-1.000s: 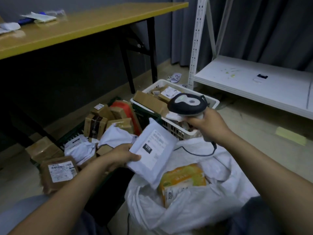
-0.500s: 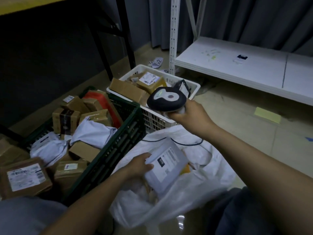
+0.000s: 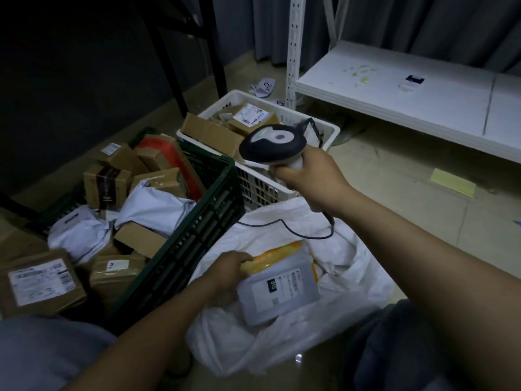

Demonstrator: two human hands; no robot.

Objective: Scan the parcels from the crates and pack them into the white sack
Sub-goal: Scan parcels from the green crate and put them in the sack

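Left hand [image 3: 229, 273] gripping the near-left edge of a grey mailer [image 3: 277, 292], label up, inside the mouth of the white sack [image 3: 349, 280]. Right hand [image 3: 313, 176] closed round the handle of the barcode scanner [image 3: 272, 143], held in the air above the sack's far edge; its black cable [image 3: 284, 225] loops down across the sack cloth.

Landmark = the sack, rest largest to smallest:
- White shelf unit [image 3: 408, 88]: well beyond the sack, far right. One perforated upright stands at its left corner.
- Green crate [image 3: 197, 221]: touching the sack's left side. Piled with brown boxes and white poly bags, one red-orange parcel [image 3: 169, 153] tilted at its far end.
- White basket [image 3: 284, 119]: just behind the sack, against the green crate's far right corner. Holds cardboard parcels, one with a white label up.
- Brown box with shipping label [image 3: 39, 283]: left of the sack, at the green crate's near-left end; can't tell if it sits inside the crate or on the floor.
- Yellow packet [image 3: 270, 256]: in the sack, directly under the mailer's far edge, touching the left hand's fingers.
- Yellow paper slip [image 3: 452, 182]: on the floor, right of the sack, well apart.
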